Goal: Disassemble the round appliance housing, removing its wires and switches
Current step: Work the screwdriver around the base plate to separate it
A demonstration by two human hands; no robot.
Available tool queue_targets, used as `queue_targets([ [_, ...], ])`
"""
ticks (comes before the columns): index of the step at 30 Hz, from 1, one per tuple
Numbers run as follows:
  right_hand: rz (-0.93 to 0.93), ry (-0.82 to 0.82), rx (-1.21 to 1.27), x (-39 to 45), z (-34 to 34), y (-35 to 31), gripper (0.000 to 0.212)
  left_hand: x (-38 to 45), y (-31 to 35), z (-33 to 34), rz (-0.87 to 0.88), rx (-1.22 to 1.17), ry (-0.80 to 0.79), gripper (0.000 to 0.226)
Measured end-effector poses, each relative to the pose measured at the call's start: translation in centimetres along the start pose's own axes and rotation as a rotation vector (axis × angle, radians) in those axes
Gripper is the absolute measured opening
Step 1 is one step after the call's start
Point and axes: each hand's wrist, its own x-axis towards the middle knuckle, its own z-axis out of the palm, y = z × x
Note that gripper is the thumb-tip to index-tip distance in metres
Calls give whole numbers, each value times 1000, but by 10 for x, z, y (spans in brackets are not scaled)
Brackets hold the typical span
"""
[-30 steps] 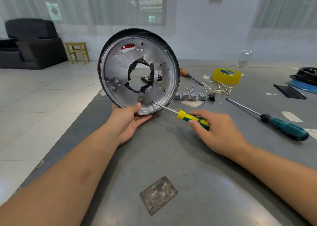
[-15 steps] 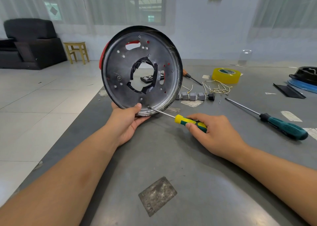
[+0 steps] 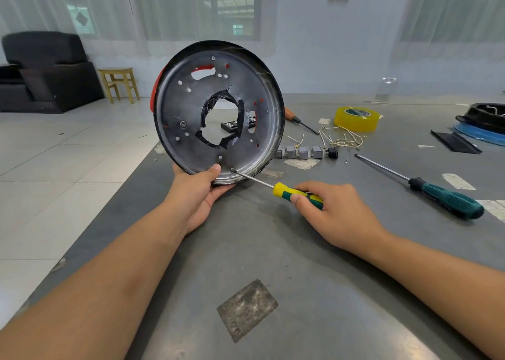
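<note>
The round metal housing (image 3: 180,105), black-rimmed with a red part behind, stands on edge at the table's left side, its grey face with a taped centre hole turned to me. My left hand (image 3: 199,193) grips its bottom rim, thumb on the face. My right hand (image 3: 332,209) holds a yellow-and-green screwdriver (image 3: 289,191); its tip touches a screw near the housing's lower rim. Behind the housing lie a row of grey switches (image 3: 303,152) and loose yellowish wires (image 3: 341,138).
On the grey table (image 3: 273,250) lie a teal-handled screwdriver (image 3: 442,198), an orange-handled screwdriver (image 3: 296,120), a yellow tape roll (image 3: 356,119) and black and blue parts (image 3: 483,121) at far right. The table's left edge drops to a tiled floor.
The housing has turned slightly in my left hand, its face angling more to the left. The screwdriver tip and my right hand followed it a little leftward.
</note>
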Motion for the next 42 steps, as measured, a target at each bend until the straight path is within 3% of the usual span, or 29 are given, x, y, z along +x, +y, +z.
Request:
queue_targets([
  [10,77,-49,41,-2,-2,-18,29,-3,-4,1,97,34,-1,51],
  [16,532,-289,761,3,-3,-44,36,-8,-8,4,213,138,-3,46],
  [20,618,-356,901,6,-10,-45,38,-9,-9,7,258,189,3,50],
  [23,510,-313,641,10,-12,-43,34,-8,-11,7,270,214,17,52],
  [27,223,-208,129,12,-14,-39,42,-7,-12,7,273,233,28,49],
  [34,-199,-63,-545,5,-9,-36,44,-6,-14,6,290,267,24,48],
  [40,-529,160,-823,0,-15,-35,22,-3,-15,6,282,301,43,43],
  [42,-579,239,-853,1,-15,-33,34,-3,-14,6,271,298,55,43],
])
